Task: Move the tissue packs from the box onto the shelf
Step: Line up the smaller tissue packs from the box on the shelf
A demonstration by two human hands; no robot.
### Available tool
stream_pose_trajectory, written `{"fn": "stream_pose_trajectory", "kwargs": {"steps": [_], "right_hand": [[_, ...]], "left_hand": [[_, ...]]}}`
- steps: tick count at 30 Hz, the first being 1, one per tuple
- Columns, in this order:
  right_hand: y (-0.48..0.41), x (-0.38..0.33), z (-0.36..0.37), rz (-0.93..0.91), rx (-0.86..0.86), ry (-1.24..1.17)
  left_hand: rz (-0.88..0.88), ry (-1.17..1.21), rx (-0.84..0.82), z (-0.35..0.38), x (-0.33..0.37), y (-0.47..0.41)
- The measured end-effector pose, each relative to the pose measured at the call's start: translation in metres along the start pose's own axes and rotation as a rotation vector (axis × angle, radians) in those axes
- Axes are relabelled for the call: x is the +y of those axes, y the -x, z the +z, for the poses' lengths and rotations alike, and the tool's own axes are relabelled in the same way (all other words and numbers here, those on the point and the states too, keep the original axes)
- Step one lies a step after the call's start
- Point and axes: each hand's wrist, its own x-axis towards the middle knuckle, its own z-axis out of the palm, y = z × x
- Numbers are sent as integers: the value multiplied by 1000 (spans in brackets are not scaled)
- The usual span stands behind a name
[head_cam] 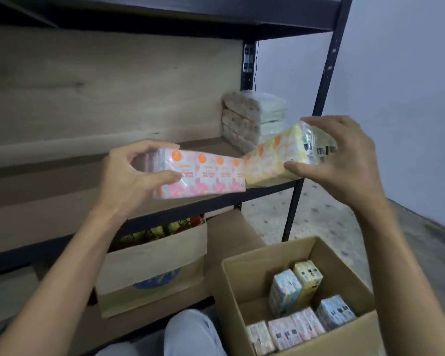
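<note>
My left hand (136,173) grips the near end of a pink tissue pack (206,176), held level just above the front edge of the wooden shelf (62,181). A yellow tissue pack (275,156) is gripped at its right end by my right hand (344,160), tilted, with its far end over the shelf. The two packs almost touch end to end. Further back on the shelf sits a stack of tissue packs (252,119) by the right rear post. The open cardboard box (244,286) on the floor at lower right holds several more packs (297,286).
Black metal posts (326,73) frame the shelf's right side, and a dark board spans above. Below the shelf stands a brown paper bag (152,265) with colourful items. My knee (190,332) is at the bottom centre. A pale wall and speckled floor lie to the right.
</note>
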Motion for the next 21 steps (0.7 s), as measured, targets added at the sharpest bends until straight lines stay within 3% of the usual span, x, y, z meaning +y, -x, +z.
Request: {"fn": "stream_pose_trajectory", "kwargs": {"steps": [7, 12, 21], "right_hand": [[-13, -6, 75, -12, 68, -222], [-11, -2, 135, 19, 31, -369], [-16, 5, 211, 33, -126, -331]], "left_hand": [[25, -78, 153, -57, -42, -8], [79, -129, 173, -85, -88, -5], [88, -240, 174, -102, -147, -4]]}}
